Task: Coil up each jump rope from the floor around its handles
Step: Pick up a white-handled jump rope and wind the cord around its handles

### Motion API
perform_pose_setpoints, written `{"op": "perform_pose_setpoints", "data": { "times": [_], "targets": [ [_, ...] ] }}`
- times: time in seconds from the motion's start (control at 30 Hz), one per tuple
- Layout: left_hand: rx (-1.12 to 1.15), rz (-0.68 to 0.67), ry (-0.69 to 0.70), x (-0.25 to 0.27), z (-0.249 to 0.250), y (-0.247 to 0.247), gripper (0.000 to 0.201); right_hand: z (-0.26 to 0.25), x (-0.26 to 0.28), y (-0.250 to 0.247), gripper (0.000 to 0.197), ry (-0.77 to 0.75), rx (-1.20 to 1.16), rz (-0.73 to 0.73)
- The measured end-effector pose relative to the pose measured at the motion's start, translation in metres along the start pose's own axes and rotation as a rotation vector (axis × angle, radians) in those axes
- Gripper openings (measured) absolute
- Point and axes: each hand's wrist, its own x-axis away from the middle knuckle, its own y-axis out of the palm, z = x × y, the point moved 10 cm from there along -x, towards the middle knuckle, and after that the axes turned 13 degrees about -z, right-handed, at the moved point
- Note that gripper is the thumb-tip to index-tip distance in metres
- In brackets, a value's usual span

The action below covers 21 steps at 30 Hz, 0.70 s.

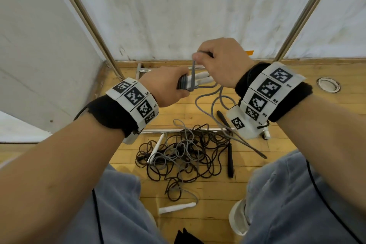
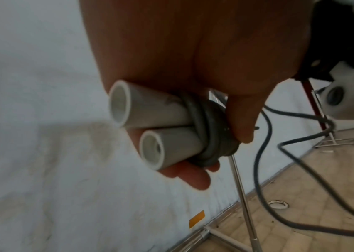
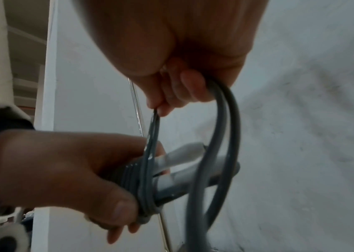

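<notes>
My left hand (image 1: 168,85) grips two white handles (image 1: 200,79) held side by side, with several turns of grey rope (image 2: 210,129) wound round them. Just above, my right hand (image 1: 221,61) pinches a doubled strand of the same grey rope (image 1: 193,71), pulled taut up from the coils (image 3: 141,184). The slack rope (image 1: 213,105) loops down to the wooden floor. In the left wrist view the handles' (image 2: 150,109) hollow ends stick out of my fist. A tangled pile of black and grey ropes (image 1: 188,150) lies on the floor between my knees.
Loose handles lie around the pile: a black one (image 1: 230,160), a white one (image 1: 176,207) and another white one (image 1: 156,149). Metal poles (image 1: 93,25) and a white sheet wall close off the far side. A floor drain (image 1: 327,84) sits at the right.
</notes>
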Motion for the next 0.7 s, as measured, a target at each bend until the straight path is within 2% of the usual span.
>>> {"op": "perform_pose_setpoints", "data": {
  "times": [0.1,0.23,0.47,0.53,0.6,0.67,0.7],
  "targets": [
    [0.005,0.072,0.078,0.009,0.018,-0.007,0.025,0.007,-0.001,-0.006,0.035,0.032,-0.016,0.043],
    [0.054,0.151,0.044,0.018,0.023,-0.015,0.038,0.014,-0.004,-0.009,0.041,0.076,-0.040,0.058],
    [0.164,0.197,0.176,0.029,0.030,-0.031,0.021,0.038,-0.005,-0.014,0.047,0.164,-0.180,0.047],
    [0.167,0.205,0.185,0.032,0.030,-0.034,0.022,0.043,-0.005,-0.010,0.047,0.183,-0.248,0.012],
    [0.223,0.224,0.184,0.037,0.031,-0.037,0.026,0.045,-0.006,0.000,0.039,0.171,-0.369,-0.085],
    [0.445,0.273,0.214,0.041,0.029,-0.045,0.034,0.041,-0.006,0.016,0.024,0.128,-0.599,-0.190],
    [0.587,0.310,0.236,0.042,0.026,-0.050,0.038,0.038,-0.005,0.023,0.023,0.116,-0.715,-0.213]
  ]
}}
